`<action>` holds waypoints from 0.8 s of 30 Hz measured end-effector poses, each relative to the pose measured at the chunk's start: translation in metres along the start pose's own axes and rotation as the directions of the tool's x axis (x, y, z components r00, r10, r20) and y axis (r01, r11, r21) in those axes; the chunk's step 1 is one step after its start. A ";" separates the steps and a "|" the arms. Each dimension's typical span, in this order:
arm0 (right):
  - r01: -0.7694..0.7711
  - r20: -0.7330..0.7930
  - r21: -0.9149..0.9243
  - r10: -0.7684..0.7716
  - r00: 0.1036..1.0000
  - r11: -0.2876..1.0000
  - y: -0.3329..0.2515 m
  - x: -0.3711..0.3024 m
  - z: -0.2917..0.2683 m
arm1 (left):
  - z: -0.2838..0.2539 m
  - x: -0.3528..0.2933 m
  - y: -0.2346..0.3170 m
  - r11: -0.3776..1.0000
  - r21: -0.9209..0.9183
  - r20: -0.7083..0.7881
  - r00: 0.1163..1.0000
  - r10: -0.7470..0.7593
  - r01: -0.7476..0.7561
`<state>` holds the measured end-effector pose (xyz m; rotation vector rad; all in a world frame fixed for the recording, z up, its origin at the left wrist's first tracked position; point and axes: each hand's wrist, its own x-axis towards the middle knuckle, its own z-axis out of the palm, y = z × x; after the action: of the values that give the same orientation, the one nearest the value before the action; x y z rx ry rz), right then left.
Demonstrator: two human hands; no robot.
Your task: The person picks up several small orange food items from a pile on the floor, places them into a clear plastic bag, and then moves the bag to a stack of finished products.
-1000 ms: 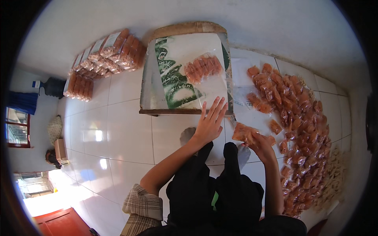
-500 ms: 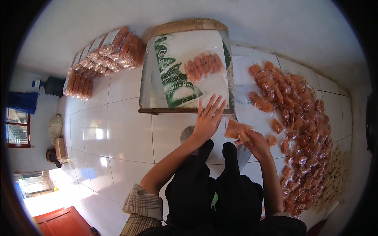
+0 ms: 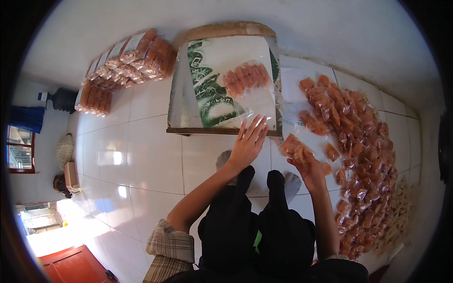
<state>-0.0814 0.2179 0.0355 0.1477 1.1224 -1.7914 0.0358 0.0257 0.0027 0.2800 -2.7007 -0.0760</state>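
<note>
My left hand [image 3: 246, 150] is open, its fingers stretched out at the front edge of a low table [image 3: 180, 109]. Under or beside its fingertips lies the loose end of a clear plastic bag. That bag [image 3: 246, 78] rests on the tabletop and holds a row of several orange-brown packets. To the right of the table, my right hand [image 3: 309, 173] grips a small clear packet [image 3: 293, 148] with orange-brown contents. The packet is held tilted above the floor. What exactly is inside it I cannot tell.
A big heap of similar small packets [image 3: 363, 155] spreads over the tiled floor at right, with pale loose pieces [image 3: 401, 212] along its outer side. Stacked filled bags [image 3: 134, 59] stand at the far left against the wall. A green-and-white sheet [image 3: 217, 108] covers the tabletop.
My right hand has moved slightly right, and the packet in it has turned and shifted right. The left hand stays near the table's edge, dipping slightly.
</note>
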 end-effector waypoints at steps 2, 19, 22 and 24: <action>-0.043 0.030 -0.020 0.044 0.999 0.999 0.001 -0.002 0.001 | 0.007 -0.001 0.000 0.994 -0.100 -0.045 0.998 -0.037 0.032; -0.144 0.033 -0.088 0.148 0.988 0.986 0.004 -0.001 0.009 | 0.003 -0.011 -0.009 0.997 -0.083 0.000 1.000 -0.002 0.002; -0.139 0.012 -0.095 0.140 0.990 0.986 0.002 -0.003 0.015 | 0.000 -0.009 -0.013 0.996 -0.063 0.039 0.997 0.064 -0.061; -0.127 0.022 -0.095 0.130 0.991 0.987 0.001 -0.002 0.015 | -0.005 -0.014 -0.016 0.993 0.002 0.065 0.991 0.120 -0.121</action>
<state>-0.0745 0.2085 0.0447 0.1358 1.1491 -1.6194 0.0531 0.0133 0.0005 0.1173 -2.7754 -0.0421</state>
